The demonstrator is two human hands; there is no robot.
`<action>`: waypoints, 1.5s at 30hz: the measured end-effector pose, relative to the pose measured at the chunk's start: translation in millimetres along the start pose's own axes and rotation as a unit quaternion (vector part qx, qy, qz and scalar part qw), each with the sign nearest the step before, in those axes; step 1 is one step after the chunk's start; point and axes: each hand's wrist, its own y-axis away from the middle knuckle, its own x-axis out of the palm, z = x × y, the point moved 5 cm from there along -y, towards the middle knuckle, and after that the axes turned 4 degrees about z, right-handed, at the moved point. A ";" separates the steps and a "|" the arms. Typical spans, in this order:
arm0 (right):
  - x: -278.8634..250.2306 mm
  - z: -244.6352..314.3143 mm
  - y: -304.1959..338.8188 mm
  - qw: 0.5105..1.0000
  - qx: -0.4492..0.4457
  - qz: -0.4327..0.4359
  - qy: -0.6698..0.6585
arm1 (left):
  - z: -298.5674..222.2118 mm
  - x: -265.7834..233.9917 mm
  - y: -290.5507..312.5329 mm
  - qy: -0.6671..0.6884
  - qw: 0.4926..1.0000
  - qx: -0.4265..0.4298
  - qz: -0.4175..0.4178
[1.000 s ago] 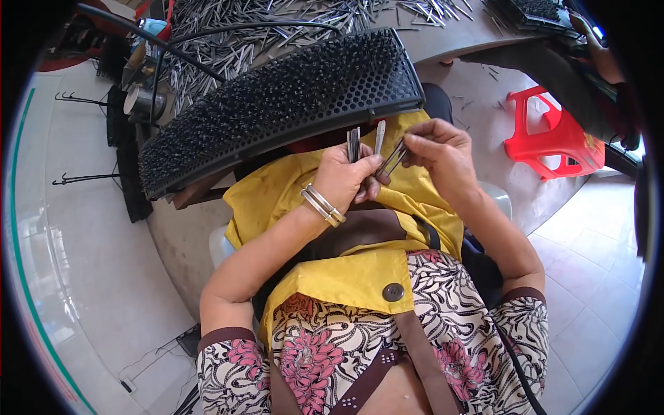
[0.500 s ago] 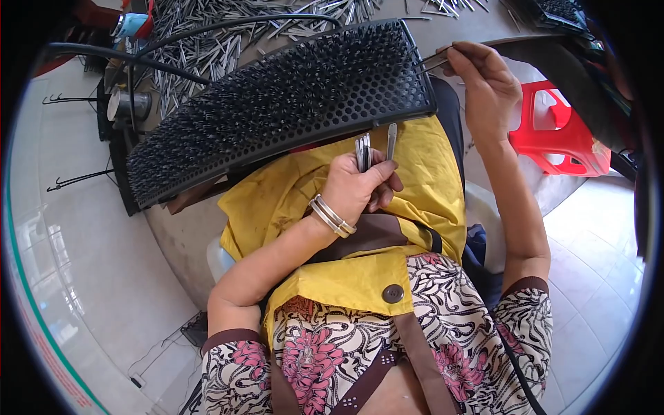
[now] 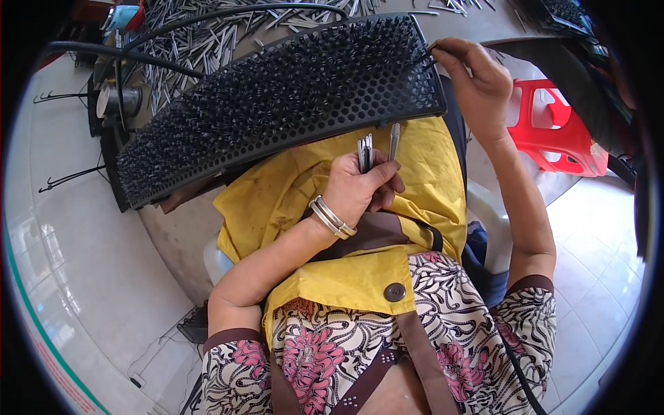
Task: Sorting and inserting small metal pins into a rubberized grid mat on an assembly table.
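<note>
A long black perforated rack (image 3: 387, 97) lies slanted in front of me, its holes mostly filled with upright thin dark pieces. Open holes show along its near side and right end. My left hand (image 3: 356, 183) is closed around a small bundle of slim metal strips (image 3: 365, 152), with one more strip (image 3: 394, 142) standing apart by the thumb, just below the rack's near edge. At the rack's right end, my right hand (image 3: 481, 79) pinches a slim metal strip (image 3: 423, 58) whose far part reaches in over the holes. Its tip is hard to make out.
Behind the rack, a heap of loose metal strips (image 3: 235, 45) covers the table. Black cables (image 3: 159, 63) cross at the left, near a metal can (image 3: 114, 100). A red plastic stool (image 3: 546, 138) stands at the right. A yellow apron (image 3: 277, 187) covers my lap.
My right hand has moved slightly left and its strip has gone farther in among the rack's holes. The rack appears shifted a little in view. My left hand keeps its bundle nearly still.
</note>
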 end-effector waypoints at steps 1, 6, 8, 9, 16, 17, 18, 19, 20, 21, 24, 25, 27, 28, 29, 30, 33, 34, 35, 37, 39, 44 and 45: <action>1.3 -2.5 0.1 1.000 0.000 0.001 0.000 | 0.0 -0.1 0.0 0.001 1.000 0.000 0.000; 14.5 -0.3 -1.2 0.988 -0.085 0.072 0.103 | -1.6 0.0 1.8 -0.013 1.000 0.002 -0.003; 16.3 3.1 -0.4 0.984 -0.094 0.081 0.126 | -2.5 -0.7 2.1 -0.014 1.000 -0.001 -0.005; 17.6 5.0 0.6 0.979 -0.103 0.089 0.150 | -2.9 -1.0 1.8 -0.015 1.000 -0.004 -0.006; 6.7 26.5 11.7 0.979 -0.137 0.023 0.149 | -13.6 3.3 -0.3 -0.007 1.000 0.015 -0.001; 2.3 28.1 16.5 0.996 -0.047 0.032 0.073 | -17.2 5.8 -1.3 -0.003 1.000 0.024 0.003; 3.0 27.6 22.4 0.998 0.043 0.041 -0.008 | -19.6 5.5 -1.0 0.001 0.999 0.034 0.002; 4.2 34.8 26.5 0.998 0.043 0.042 -0.011 | -20.5 4.5 0.1 0.000 0.999 0.034 -0.001; 9.9 29.3 33.8 0.971 0.170 0.096 -0.139 | -21.0 6.9 -1.0 0.012 0.999 0.035 0.008; 18.6 25.2 43.0 0.909 0.291 0.145 -0.263 | -21.8 9.4 -1.9 0.023 0.999 0.035 0.017; 22.0 20.7 53.4 0.865 0.344 0.149 -0.334 | -25.5 18.5 -0.2 0.005 0.999 0.023 0.039; 22.9 19.1 56.6 0.848 0.361 0.152 -0.357 | -24.9 19.6 1.1 0.003 0.999 0.024 0.041; 21.1 19.4 57.7 0.848 0.364 0.139 -0.359 | -22.6 18.8 1.4 0.021 0.999 0.020 0.036; 18.9 19.1 58.5 0.851 0.369 0.128 -0.351 | -22.1 17.5 1.0 0.026 0.999 0.018 0.031; 16.8 18.9 59.5 0.853 0.376 0.118 -0.342 | -22.1 18.2 1.0 0.025 0.999 0.020 0.033; 12.8 18.7 58.0 0.869 0.357 0.112 -0.323 | -21.1 17.0 0.8 0.040 0.999 0.009 0.016; -1.3 12.9 48.2 0.906 0.304 0.024 -0.295 | -16.8 14.7 -0.6 0.067 0.998 0.002 -0.003; -7.8 8.5 42.3 0.926 0.261 -0.011 -0.273 | -15.3 14.2 -0.3 0.067 0.998 0.001 -0.007; -10.4 2.5 37.1 0.927 0.260 -0.012 -0.271 | -14.5 14.9 -0.6 0.067 0.998 -0.002 -0.009; -27.4 0.3 23.3 0.974 0.155 -0.106 -0.124 | -10.7 14.6 -1.2 0.063 0.998 -0.005 0.000; -23.8 -5.4 15.1 0.977 0.125 -0.119 -0.123 | -10.2 13.8 -0.7 0.060 0.998 -0.007 0.003; -8.0 1.7 2.9 0.998 0.040 -0.054 0.012 | -11.4 14.3 1.0 0.057 0.998 -0.010 -0.001; -5.8 -3.2 2.6 0.998 0.040 -0.053 0.011 | -11.7 14.7 1.3 0.058 0.998 -0.010 -0.002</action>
